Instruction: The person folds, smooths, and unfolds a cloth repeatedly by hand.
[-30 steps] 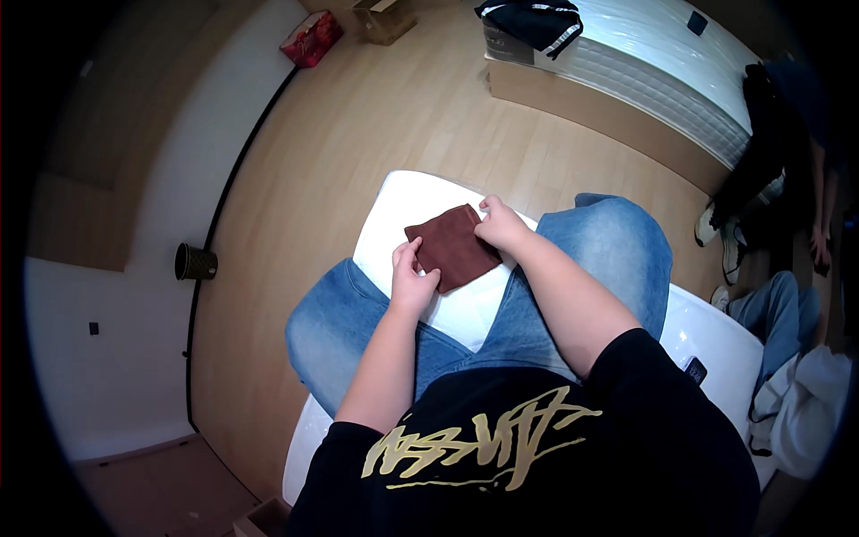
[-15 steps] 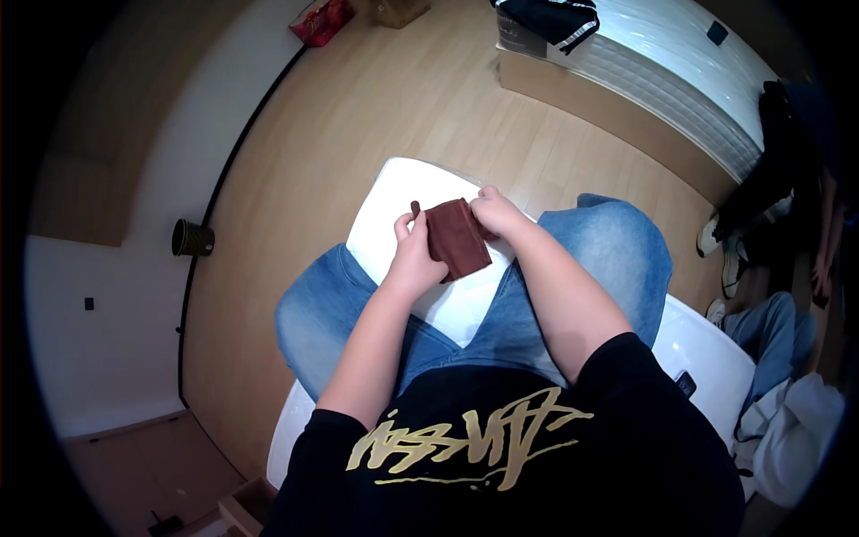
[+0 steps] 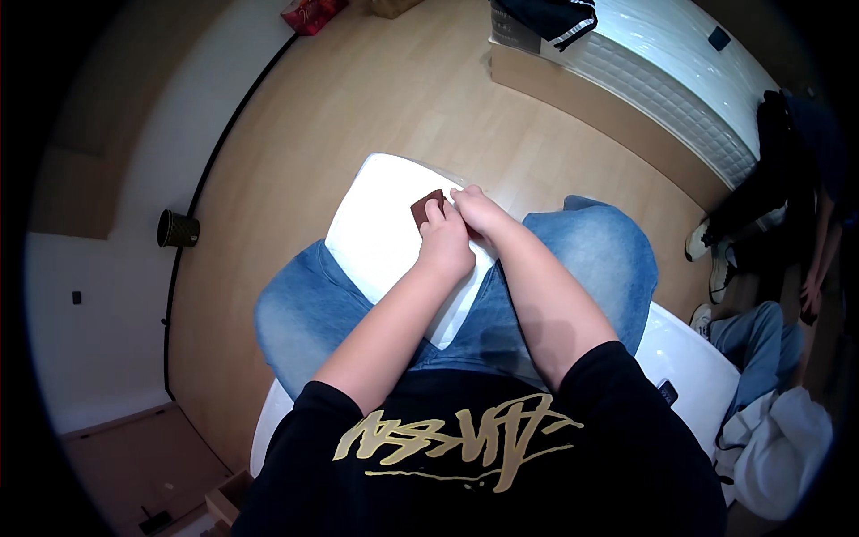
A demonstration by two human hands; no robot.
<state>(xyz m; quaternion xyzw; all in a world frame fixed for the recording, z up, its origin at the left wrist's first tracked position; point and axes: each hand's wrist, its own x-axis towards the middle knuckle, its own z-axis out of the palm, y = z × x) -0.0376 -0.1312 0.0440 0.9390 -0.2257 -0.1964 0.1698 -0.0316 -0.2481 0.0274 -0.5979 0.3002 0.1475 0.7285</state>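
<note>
A dark brown wallet (image 3: 427, 208), flat and square-cornered, is held between my two hands above the white surface between my knees. My left hand (image 3: 445, 242) is closed on its near side, with its fingers over the front and covering much of it. Close against it on the right, my right hand (image 3: 480, 215) grips the right part of the wallet with bent fingers. Only the upper left part of the wallet shows plainly; the rest is hidden behind the hands.
My knees in blue jeans (image 3: 595, 251) flank the white surface (image 3: 371, 206). A dark phone (image 3: 667, 392) lies to my right. Another person's legs (image 3: 761, 345) are at the far right. A bed base (image 3: 591, 112) stands beyond, and a dark bin (image 3: 179, 229) by the left wall.
The wallet was spread broad between my hands; now a smaller part of it shows. My left hand has moved right and over its front, close to my right hand.
</note>
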